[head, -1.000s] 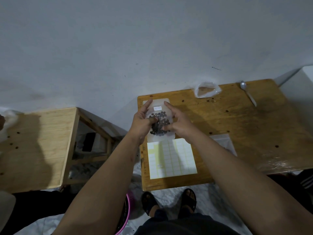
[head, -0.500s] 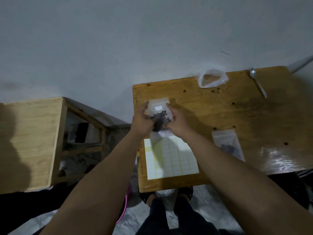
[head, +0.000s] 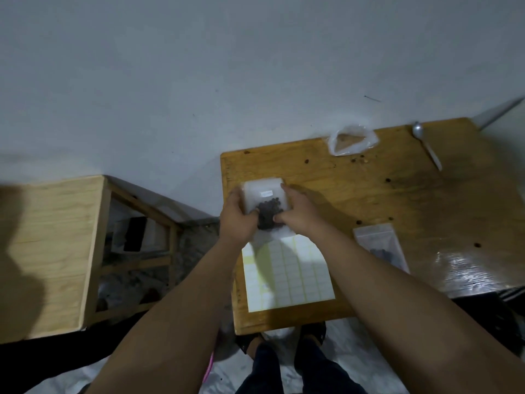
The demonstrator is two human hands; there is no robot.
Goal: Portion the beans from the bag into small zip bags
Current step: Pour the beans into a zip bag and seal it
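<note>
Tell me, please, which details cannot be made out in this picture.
Head view:
- Writing on the small white label of the small clear zip bag of dark beans: too small, blurred.
- Whether that bag's zip is closed: its edges are covered by the left hand and right hand.
- Second clear zip bag on the brown wooden table: near corner hidden by the right forearm.
- Contents of the crumpled clear plastic bag: too small.

On the table (head: 397,194), the left hand (head: 237,220) and right hand (head: 298,214) hold a zip bag (head: 264,193). A label sheet (head: 287,277) lies just before it, a second bag (head: 380,245) to the right, and a plastic bag (head: 352,139) and a spoon (head: 426,145) lie along the far edge.
</note>
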